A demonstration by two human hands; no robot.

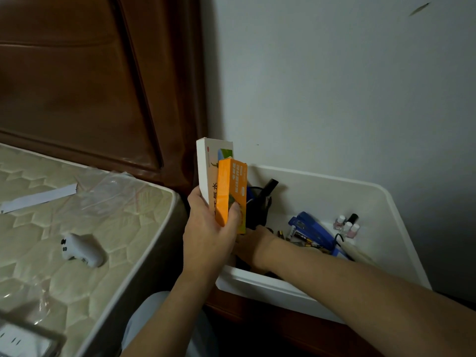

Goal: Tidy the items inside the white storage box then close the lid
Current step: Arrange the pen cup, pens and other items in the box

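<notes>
The white storage box (401, 225) stands open by the wall on a brown wooden surface. My left hand (208, 230) grips two upright cartons over the box's left end: a white carton (206, 166) and an orange carton (230, 191) in front of it. My right hand (253, 243) reaches down into the box behind the cartons; its fingers are mostly hidden, near a black mesh holder (260, 199). Inside lie a blue stapler (310, 228), several batteries (306, 240) and small nail polish bottles (347, 225). No lid is in view.
A mattress (77, 228) fills the left, with a white controller (82, 249), a clear plastic bag (110, 194) and a white paper strip (38, 197) on it. A brown headboard (90, 86) rises behind. The white wall (334, 86) backs the box.
</notes>
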